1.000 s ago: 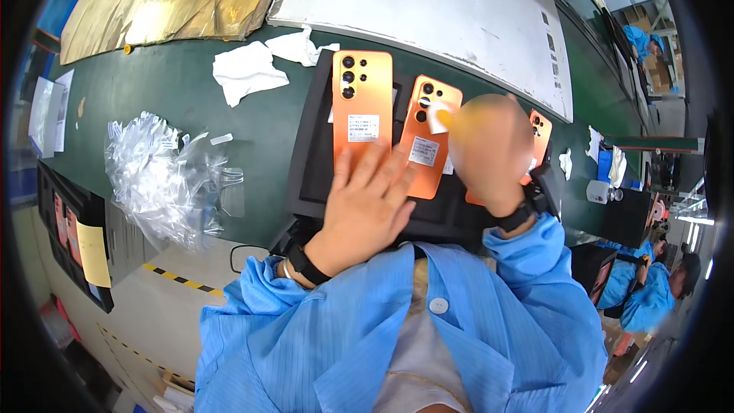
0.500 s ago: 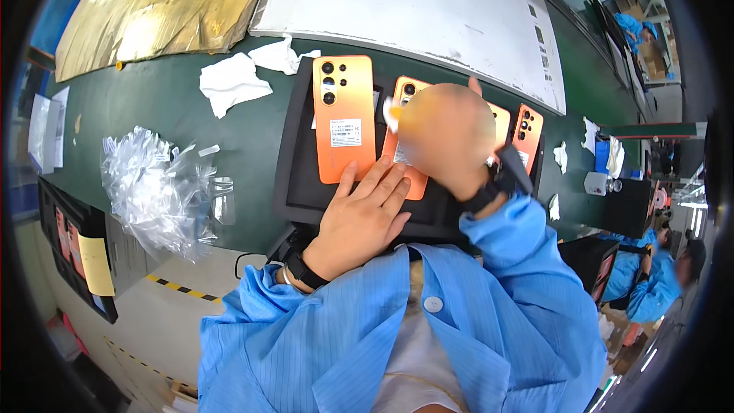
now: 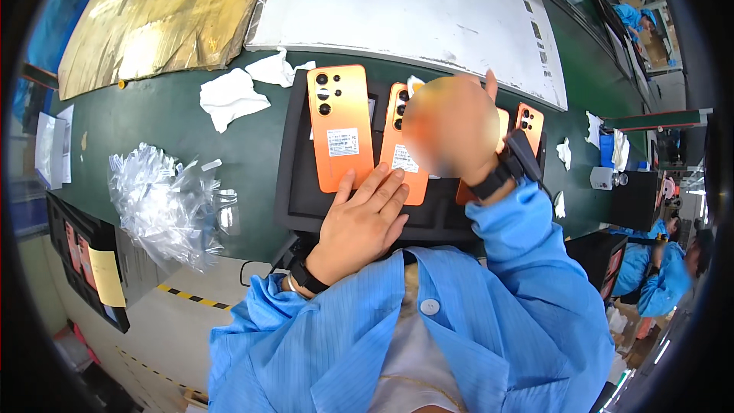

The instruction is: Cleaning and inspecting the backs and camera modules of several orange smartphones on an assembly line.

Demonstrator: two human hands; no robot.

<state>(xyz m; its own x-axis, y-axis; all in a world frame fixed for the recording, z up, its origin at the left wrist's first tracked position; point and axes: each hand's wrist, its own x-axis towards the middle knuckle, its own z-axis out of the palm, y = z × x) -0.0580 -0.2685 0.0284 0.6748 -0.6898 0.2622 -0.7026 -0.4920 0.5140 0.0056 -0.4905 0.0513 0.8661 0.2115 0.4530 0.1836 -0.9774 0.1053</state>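
Note:
Several orange-yellow phones lie back up on a black tray (image 3: 294,206). The leftmost phone (image 3: 344,115) shows its cameras and a white label. My left hand (image 3: 355,222) rests with fingers stretched flat across the lower ends of this phone and the second phone (image 3: 414,187). Over the upper right of the second phone is my right hand (image 3: 478,160), its fingers mostly hidden by a round blur, with one raised. A bit of white cloth (image 3: 414,83) pokes out beside it, near the cameras. The rightmost phone (image 3: 527,117) lies past my right hand.
Crumpled white cloths (image 3: 232,99) and a heap of clear plastic film (image 3: 160,203) lie on the green table (image 3: 256,157). A white board (image 3: 405,11) and a yellow taped board (image 3: 160,11) span the back. Another black tray (image 3: 80,256) sits lower left.
My right hand has shifted slightly, and the bit of white cloth beside it has moved up and right toward the second phone's cameras. My left hand stays on the phones.

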